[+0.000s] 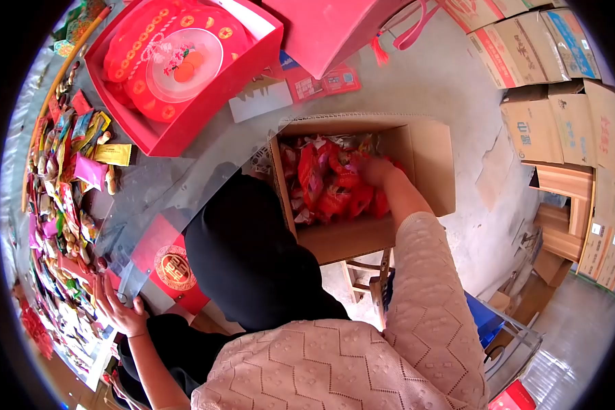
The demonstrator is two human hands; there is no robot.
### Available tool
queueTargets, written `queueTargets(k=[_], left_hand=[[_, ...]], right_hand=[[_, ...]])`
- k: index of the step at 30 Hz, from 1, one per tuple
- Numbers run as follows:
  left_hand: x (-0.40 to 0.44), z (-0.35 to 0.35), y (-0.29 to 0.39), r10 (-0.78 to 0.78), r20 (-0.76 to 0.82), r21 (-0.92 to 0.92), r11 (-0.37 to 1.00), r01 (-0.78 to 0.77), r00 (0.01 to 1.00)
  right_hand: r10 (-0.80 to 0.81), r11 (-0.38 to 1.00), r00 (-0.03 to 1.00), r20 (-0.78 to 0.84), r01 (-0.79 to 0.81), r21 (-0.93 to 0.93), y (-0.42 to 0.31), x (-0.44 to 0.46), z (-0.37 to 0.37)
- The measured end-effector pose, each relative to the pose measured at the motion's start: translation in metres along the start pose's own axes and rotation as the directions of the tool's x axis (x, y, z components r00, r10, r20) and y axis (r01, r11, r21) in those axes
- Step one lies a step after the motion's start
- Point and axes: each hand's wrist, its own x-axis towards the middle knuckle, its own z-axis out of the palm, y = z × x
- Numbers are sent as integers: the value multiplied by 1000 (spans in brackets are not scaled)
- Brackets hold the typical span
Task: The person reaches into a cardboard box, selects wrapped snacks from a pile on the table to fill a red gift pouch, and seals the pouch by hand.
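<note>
My right hand (377, 171) reaches into an open cardboard box (427, 160). Its fingers are blurred and partly hidden among red bags (331, 179), so I cannot make out whether it grips one. On the left, my left hand (121, 309) rests at the edge of a table covered with a clear sheet (184, 181), fingers stretched out and holding nothing. Beside its fingertips lies a long spread of wrapped candies and peanuts (65, 198). A red card with a gold round emblem (175, 268) is near it.
A red open box (160, 137) holding red printed bags (133, 65) stands on the table's far side. Next to it is a red gift bag (335, 27). Stacked cardboard cartons (533, 126) line the right, above a wooden frame (560, 205). My black-clad leg (246, 253) lies between table and box.
</note>
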Motion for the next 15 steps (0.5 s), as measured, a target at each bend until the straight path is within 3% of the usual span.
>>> queueTargets(k=[2,5,8,11,15], left_hand=[[4,1,0,5,-5,7,1000,-5,1000],[-1,-4,-1,9,-8,14,1000,-8,1000],[-2,-5,4,-4,5,5,1000,4,1000],[2,-6,6,-3,4,-4,1000,3,1000],[3,-4,6,5,-4,0,1000,-5,1000]], right_hand=[[24,978,998,59,-36,204,1,29,2],[117,963,992,-54,-101,248,-56,-27,-27],[68,996,975,-212,-79,-44,-59,9,3],[272,959,888,-370,-282,27,-90,-15,0],[161,981,954,-252,-183,-66,-63,0,9]])
